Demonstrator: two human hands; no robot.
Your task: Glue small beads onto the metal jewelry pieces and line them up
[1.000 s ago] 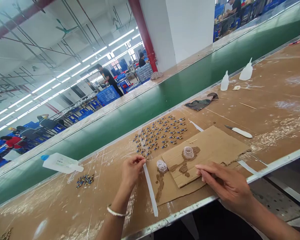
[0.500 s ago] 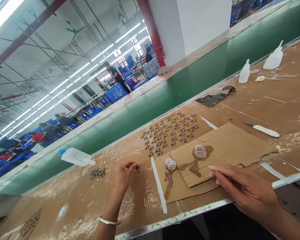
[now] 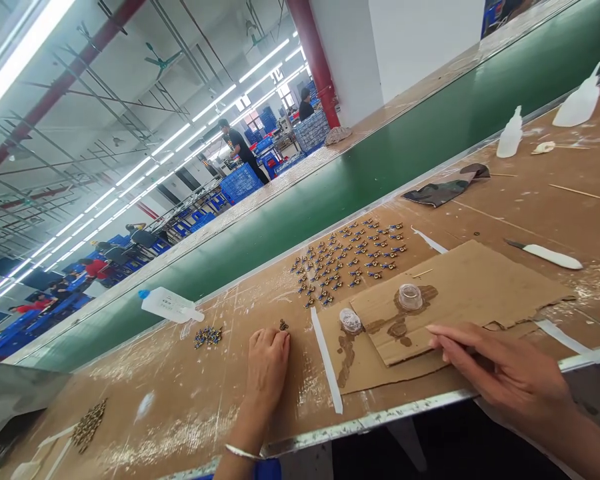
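My left hand (image 3: pixel 269 363) rests on the brown tabletop with its fingers curled down and pressed together. Just beyond its fingertips lies a little heap of small dark parts (image 3: pixel 283 325). Whether the fingers pinch one of them is hidden. My right hand (image 3: pixel 505 370) hovers over the near edge of a cardboard sheet (image 3: pixel 480 280), thumb and forefinger pinched; what is between them, if anything, cannot be made out. On the cardboard stands a small clear cup (image 3: pixel 411 297) amid wet brown stains. Another small clear cup (image 3: pixel 350 321) sits left of it.
Rows of small blue-and-gold pieces (image 3: pixel 350 260) lie behind the cardboard, and a pile of similar pieces (image 3: pixel 208 337) is at left. A white bottle (image 3: pixel 170 305) lies on its side. A white-handled knife (image 3: pixel 550 255), a camouflage cloth (image 3: pixel 447 187) and a squeeze bottle (image 3: pixel 510 137) are at right.
My left hand has come down onto the table, its fingers turned downward beside the dark parts. My right hand keeps its pinch over the cardboard. The whole view has shifted slightly.
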